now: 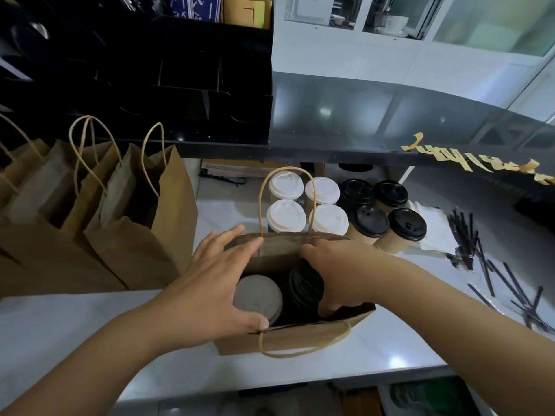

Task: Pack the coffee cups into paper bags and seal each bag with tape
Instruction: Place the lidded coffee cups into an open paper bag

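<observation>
Standing upright near the counter's front edge, our paper bag held two cups while our left hand spread across its mouth and our right hand curled round the black-lidded cup.

One open paper bag stands near on the bench with two cups inside, one white-lidded cup and one black-lidded cup; two hands, the left hand and the right hand, are at its mouth. Beyond it stand four white-lidded cups and four black-lidded cups; at far left at least three more paper bags stand upright; the black straws at right lie too tangled to count.
</observation>
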Action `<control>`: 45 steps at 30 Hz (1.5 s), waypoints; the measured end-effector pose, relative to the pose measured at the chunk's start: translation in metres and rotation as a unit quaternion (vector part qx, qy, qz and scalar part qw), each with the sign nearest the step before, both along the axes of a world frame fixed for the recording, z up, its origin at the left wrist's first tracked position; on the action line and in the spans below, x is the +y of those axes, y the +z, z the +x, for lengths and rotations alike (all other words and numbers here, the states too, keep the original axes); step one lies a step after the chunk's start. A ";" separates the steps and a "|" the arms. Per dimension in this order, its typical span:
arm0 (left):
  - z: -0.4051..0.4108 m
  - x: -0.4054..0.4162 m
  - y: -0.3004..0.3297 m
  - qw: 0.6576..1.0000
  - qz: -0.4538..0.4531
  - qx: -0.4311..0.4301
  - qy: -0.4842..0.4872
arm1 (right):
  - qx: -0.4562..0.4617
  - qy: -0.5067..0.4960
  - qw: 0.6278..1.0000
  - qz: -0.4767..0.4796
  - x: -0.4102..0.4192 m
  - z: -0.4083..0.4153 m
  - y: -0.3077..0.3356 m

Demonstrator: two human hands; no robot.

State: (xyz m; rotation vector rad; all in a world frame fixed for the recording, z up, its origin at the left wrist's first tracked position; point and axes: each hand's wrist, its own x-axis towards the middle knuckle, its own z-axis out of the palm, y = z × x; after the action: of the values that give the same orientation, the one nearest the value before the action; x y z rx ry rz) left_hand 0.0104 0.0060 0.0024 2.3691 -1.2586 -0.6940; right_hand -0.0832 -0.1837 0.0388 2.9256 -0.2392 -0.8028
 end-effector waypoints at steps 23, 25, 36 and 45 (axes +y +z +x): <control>0.003 0.005 -0.004 1.000 -0.006 -0.003 -0.011 | 0.048 0.005 0.999 -0.010 0.006 0.012 -0.029; 0.004 0.005 -0.004 1.000 -0.007 -0.004 -0.012 | 0.048 -0.008 0.999 -0.004 0.006 0.012 -0.025; 0.005 0.006 -0.008 0.999 -0.018 -0.017 -0.026 | 0.118 0.034 0.991 -0.044 0.014 0.028 -0.025; 0.004 0.008 -0.009 0.999 -0.029 -0.018 -0.027 | 0.178 0.005 0.984 0.004 0.007 0.033 -0.037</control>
State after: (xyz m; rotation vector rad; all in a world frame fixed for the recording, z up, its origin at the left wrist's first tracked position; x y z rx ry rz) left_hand 0.0146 0.0143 -0.0064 2.3182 -1.3441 -0.6267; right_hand -0.0498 -0.1764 0.0014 2.7203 -0.1898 -1.3017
